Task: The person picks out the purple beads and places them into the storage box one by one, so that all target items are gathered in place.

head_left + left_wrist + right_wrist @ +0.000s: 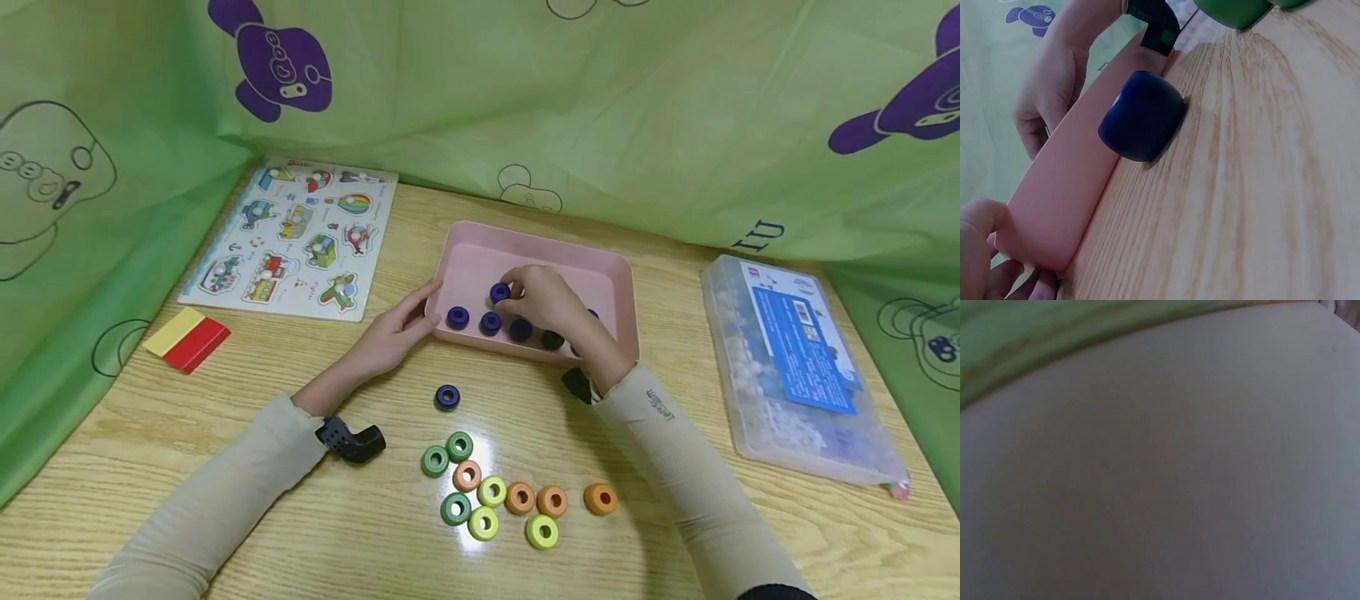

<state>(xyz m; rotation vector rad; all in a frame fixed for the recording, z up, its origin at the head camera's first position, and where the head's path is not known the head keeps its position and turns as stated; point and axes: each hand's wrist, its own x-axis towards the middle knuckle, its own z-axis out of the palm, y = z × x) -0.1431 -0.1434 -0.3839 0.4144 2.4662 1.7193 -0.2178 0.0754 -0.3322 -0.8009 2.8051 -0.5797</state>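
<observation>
A shallow pink tray [536,242] lies on the wooden table. At its left front corner my left hand [385,337] grips the wall, thumb and fingers on either side of the corner in the left wrist view. My right hand [546,298] reaches over the front wall and pinches a dark purple ring-shaped bead [500,292] between thumb and fingers. Along the tray's front side sit several more dark beads [491,323], some partly covered by the right hand and forearm. One dark purple bead [447,397] rests on the table in front of the tray.
Green beads [435,461], orange beads [552,501] and yellow beads [483,523] lie loose near the front. A picture puzzle board [292,237] is at the back left, beside a yellow and red piece [187,339]. A clear plastic case [795,375] lies on the right.
</observation>
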